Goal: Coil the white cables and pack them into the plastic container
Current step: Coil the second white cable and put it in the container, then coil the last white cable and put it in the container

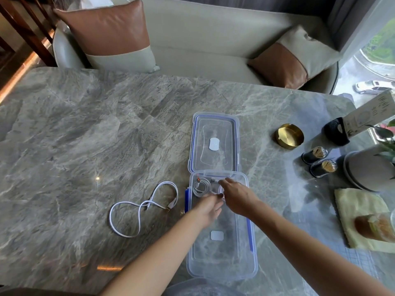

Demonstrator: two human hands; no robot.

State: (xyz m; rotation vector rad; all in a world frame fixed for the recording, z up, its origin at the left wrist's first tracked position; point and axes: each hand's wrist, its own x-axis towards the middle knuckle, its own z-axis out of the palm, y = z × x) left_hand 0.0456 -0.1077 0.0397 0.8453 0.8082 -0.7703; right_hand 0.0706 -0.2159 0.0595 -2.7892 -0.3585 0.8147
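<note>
Reaching over the clear plastic container point(215, 261) on the gray table point(85, 135), a person is using both hands in its far half. The left hand point(208, 208) is pinching the near edge of a small white cable coil point(221, 190) with its fingertips. The right hand point(238, 196) is lying on top of that same coil with its fingers stretched out, pressing it down. Another coiled cable point(202, 186) is sitting in the container's far left corner. A loose white cable point(147, 202) is lying in big loops on the table, just left of the container. The lid point(213, 129) is lying flat, touching the container's far end. A gold bowl point(289, 135) is sitting farther off to the container's right.
</note>
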